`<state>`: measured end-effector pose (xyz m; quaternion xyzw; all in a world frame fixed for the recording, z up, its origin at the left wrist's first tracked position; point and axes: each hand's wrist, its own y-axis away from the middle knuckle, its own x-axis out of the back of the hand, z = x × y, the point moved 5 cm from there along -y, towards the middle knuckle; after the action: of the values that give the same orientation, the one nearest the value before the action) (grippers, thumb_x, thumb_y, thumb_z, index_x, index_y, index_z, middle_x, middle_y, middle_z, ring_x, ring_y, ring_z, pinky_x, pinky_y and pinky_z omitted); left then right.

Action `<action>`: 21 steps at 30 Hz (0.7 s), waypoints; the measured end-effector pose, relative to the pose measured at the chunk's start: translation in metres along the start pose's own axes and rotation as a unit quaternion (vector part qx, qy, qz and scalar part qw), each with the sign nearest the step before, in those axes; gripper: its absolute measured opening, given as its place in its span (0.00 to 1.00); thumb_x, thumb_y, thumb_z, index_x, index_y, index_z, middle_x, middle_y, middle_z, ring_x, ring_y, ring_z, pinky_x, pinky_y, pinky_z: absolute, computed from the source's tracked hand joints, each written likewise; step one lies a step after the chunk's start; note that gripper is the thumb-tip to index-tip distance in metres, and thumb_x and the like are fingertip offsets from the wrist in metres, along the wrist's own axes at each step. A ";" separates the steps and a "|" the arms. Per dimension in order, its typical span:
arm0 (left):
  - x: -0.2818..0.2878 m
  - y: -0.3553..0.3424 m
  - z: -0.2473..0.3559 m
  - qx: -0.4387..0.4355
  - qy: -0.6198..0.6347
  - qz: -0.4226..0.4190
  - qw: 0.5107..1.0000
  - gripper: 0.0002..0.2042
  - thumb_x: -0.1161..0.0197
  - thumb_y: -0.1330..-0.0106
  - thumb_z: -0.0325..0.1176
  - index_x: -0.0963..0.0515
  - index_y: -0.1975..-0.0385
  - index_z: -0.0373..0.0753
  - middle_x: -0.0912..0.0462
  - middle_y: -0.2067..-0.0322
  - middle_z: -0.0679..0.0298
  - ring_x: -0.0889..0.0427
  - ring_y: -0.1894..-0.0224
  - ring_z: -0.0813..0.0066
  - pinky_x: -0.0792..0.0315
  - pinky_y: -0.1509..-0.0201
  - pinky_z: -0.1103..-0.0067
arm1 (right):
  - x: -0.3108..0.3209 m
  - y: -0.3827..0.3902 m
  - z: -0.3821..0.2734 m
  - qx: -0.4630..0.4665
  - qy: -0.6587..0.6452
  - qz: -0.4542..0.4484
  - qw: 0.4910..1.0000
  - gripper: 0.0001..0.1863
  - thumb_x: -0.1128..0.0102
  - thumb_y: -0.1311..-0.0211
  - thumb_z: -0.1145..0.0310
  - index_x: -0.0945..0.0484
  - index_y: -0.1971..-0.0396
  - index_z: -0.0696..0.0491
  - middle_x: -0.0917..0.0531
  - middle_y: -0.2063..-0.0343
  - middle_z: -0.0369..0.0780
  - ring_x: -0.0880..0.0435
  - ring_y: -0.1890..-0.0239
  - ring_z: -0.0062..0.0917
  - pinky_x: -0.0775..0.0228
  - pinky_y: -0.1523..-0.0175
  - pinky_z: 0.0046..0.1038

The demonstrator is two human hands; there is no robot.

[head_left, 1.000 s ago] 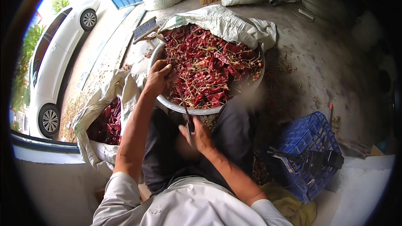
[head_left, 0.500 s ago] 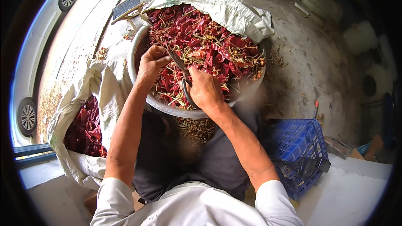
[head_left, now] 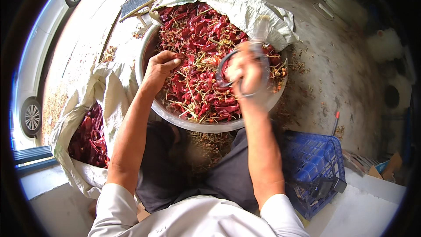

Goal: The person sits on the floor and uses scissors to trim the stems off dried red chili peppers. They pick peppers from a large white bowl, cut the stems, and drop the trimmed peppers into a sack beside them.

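Observation:
A wide metal basin in front of my knees is heaped with dried red chili peppers and pale stem bits. Over its left side is my left hand, thumb and fingers pinched together, with what looks like a dried chili at the fingertips. My right hand, smeared by motion, is above the right part of the heap. It is closed on a pair of scissors with dark loop handles; the blades are blurred.
A white woven sack lies over the basin's far rim. Left of my leg stands another open sack holding dark red chilies. A blue plastic crate is at my right. Stem litter covers the floor below the basin.
My right hand has swung right and away from my left hand, carrying the scissors. My left hand has stayed over the basin's left side, still pinched.

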<state>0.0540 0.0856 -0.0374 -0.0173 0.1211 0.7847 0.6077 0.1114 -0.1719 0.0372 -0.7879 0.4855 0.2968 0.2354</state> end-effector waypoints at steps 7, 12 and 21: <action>0.008 0.004 -0.004 -0.014 0.103 -0.015 0.995 0.09 0.41 0.32 0.21 0.24 0.56 0.41 0.20 0.62 0.67 0.21 0.61 0.79 0.25 0.56 0.82 | 0.052 0.005 -0.012 0.095 -0.112 0.234 0.961 0.24 0.37 0.37 0.44 0.28 0.57 0.50 0.17 0.69 0.37 0.21 0.71 0.21 0.25 0.62 0.31; -0.012 0.006 0.007 0.014 0.123 -0.019 0.992 0.10 0.43 0.33 0.19 0.26 0.55 0.41 0.24 0.63 0.67 0.24 0.64 0.81 0.22 0.55 0.78 | 0.041 -0.003 0.001 0.090 -0.006 0.172 0.981 0.31 0.33 0.41 0.43 0.30 0.49 0.50 0.17 0.65 0.39 0.20 0.68 0.19 0.24 0.60 0.27; 0.050 -0.029 -0.108 0.252 -0.435 0.081 0.861 0.15 0.25 0.45 0.43 0.17 0.74 0.36 0.21 0.82 0.64 0.23 0.82 0.77 0.30 0.78 0.76 | 0.095 0.005 -0.056 0.254 -0.003 0.338 0.906 0.36 0.36 0.41 0.39 0.36 0.49 0.54 0.21 0.60 0.43 0.23 0.59 0.30 0.29 0.48 0.38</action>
<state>0.0554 0.1172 -0.1556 0.4893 0.0390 0.7018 0.5162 0.1539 -0.2701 0.0111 -0.4890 0.7812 0.2273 0.3146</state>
